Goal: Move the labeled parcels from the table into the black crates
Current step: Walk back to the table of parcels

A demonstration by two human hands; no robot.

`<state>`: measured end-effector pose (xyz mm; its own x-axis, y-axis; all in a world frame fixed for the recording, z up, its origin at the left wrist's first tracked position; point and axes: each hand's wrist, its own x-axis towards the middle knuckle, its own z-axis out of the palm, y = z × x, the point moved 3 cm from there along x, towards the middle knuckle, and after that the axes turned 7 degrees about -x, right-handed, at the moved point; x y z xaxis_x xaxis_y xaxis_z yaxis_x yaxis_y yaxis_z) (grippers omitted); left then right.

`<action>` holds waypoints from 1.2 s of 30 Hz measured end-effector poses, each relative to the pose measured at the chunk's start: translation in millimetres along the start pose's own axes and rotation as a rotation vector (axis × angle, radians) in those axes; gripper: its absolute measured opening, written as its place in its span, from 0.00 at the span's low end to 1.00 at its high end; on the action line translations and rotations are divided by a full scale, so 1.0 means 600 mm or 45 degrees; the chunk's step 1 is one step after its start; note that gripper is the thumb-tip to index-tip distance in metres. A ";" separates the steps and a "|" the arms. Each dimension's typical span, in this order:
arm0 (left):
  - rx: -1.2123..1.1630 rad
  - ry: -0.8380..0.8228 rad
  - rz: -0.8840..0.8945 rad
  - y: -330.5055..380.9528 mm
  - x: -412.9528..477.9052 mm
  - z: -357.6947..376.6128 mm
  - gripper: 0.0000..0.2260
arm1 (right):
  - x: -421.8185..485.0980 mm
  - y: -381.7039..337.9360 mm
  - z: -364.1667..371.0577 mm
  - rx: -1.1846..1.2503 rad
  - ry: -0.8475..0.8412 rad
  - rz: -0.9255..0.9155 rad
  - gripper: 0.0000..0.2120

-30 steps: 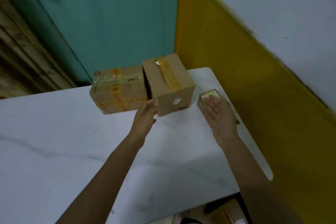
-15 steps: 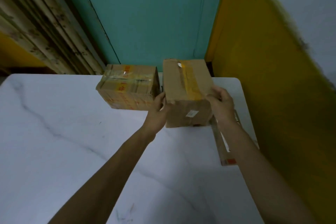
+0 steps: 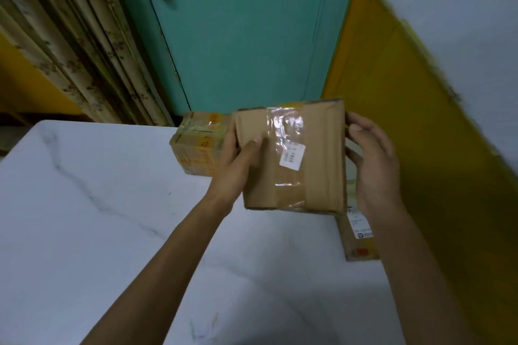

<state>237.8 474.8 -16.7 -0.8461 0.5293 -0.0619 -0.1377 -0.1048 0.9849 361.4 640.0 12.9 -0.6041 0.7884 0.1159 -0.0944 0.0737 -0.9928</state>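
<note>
A brown cardboard parcel (image 3: 308, 176) with clear tape and a small white label is lifted off the white marble table (image 3: 98, 218) and tilted toward me. My left hand (image 3: 238, 159) grips its left side, thumb on the front face. My right hand (image 3: 372, 165) holds its right side. Behind my left hand a second parcel (image 3: 196, 145) with yellow tape rests on the table. A flat parcel (image 3: 360, 238) with a white label lies at the table's right edge, partly hidden by my right arm. No black crate is in view.
A teal door (image 3: 238, 36) stands straight behind the table. A yellow and white wall (image 3: 420, 106) runs close along the table's right edge. Stained boards (image 3: 78, 50) lean at the back left.
Both hands closed on the brown parcel, then raised it off the table and tipped it so its labeled face points at me. The other two parcels stayed put.
</note>
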 end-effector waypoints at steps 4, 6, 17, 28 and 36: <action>-0.291 0.142 -0.020 0.041 -0.017 -0.070 0.16 | -0.006 -0.048 0.032 -0.023 -0.196 -0.125 0.16; -0.354 0.126 -0.025 0.055 -0.032 -0.097 0.15 | -0.014 -0.070 0.056 -0.057 -0.354 -0.217 0.19; 0.020 -0.145 0.221 0.080 -0.130 -0.215 0.32 | -0.056 -0.093 0.172 -0.183 -0.263 -0.004 0.11; 0.368 0.030 0.389 0.085 -0.177 -0.269 0.32 | -0.143 -0.052 0.241 0.034 -0.437 0.452 0.25; 0.142 0.395 0.557 0.121 -0.139 -0.339 0.22 | -0.133 -0.057 0.223 -0.382 -0.582 0.148 0.23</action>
<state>193.4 251.9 27.1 -0.9266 0.1817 0.3292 0.3023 -0.1610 0.9395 306.7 492.9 41.8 -0.8850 0.4616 -0.0599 0.1825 0.2257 -0.9570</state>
